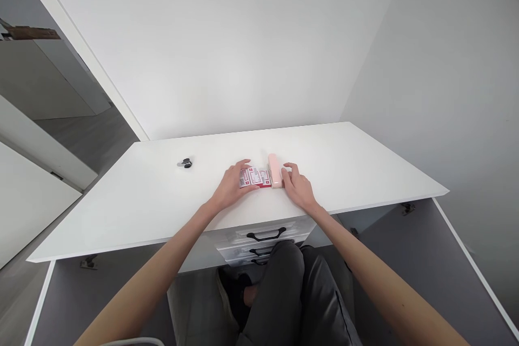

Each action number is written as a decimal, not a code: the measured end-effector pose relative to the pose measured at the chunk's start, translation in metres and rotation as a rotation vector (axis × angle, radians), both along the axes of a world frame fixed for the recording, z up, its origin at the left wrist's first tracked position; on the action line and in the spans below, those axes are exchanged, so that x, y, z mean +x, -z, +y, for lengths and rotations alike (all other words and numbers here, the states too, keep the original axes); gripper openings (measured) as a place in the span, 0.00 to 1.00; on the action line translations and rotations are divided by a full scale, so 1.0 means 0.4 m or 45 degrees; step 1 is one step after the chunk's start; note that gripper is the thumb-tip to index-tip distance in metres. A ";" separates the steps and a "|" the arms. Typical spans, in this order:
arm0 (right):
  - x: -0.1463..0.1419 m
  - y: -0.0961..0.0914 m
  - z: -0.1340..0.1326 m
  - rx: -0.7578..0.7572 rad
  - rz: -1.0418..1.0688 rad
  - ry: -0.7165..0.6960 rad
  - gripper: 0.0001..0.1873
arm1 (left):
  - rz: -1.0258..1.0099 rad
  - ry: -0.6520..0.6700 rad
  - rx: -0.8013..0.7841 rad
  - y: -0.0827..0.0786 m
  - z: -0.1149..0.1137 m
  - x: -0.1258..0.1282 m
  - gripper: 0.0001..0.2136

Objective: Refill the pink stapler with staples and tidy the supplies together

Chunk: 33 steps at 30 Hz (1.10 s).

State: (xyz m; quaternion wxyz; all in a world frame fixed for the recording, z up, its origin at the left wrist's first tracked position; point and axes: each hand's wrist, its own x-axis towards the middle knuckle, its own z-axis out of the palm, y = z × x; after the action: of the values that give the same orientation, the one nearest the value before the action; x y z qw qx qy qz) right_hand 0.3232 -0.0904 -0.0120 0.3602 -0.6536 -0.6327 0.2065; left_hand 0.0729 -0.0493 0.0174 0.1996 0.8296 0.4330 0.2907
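A small red and white box [256, 177] lies on the white desk [162, 200] near its front edge. My left hand [234, 186] rests against the box's left side, fingers curled over its edge. A pale pink oblong object [274, 170] lies right beside the box on its right. My right hand [298, 186] touches the pink object's right side, fingers bent around it. Both forearms reach in from below.
A small dark key-like item [185, 162] lies on the desk to the left. Under the desk stands a white drawer unit with black handles [265, 235]. My legs in dark trousers [292, 292] sit below. White walls close in behind and on the right.
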 end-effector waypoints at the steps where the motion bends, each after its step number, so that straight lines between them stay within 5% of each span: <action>1: 0.000 -0.001 0.001 -0.002 -0.006 0.003 0.26 | 0.019 0.027 -0.016 -0.001 0.005 0.019 0.38; 11: 0.003 -0.002 0.009 0.005 -0.040 0.000 0.25 | -0.019 0.116 -0.047 0.022 0.043 0.067 0.46; 24: 0.007 -0.008 0.012 -0.036 -0.013 -0.020 0.25 | -0.157 0.331 0.081 0.000 0.053 0.145 0.50; 28: 0.006 -0.011 0.010 -0.033 -0.020 -0.020 0.25 | -0.147 0.227 0.190 0.017 0.052 0.133 0.49; 33: 0.005 -0.008 0.011 -0.028 -0.045 -0.050 0.25 | -0.271 -0.136 0.064 0.031 0.041 0.113 0.26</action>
State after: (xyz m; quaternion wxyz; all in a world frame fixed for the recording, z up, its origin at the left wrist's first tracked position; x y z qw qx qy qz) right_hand 0.3251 -0.0860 -0.0087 0.3378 -0.6484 -0.6494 0.2090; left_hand 0.1183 -0.0328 0.0050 0.2078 0.7745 0.4455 0.3982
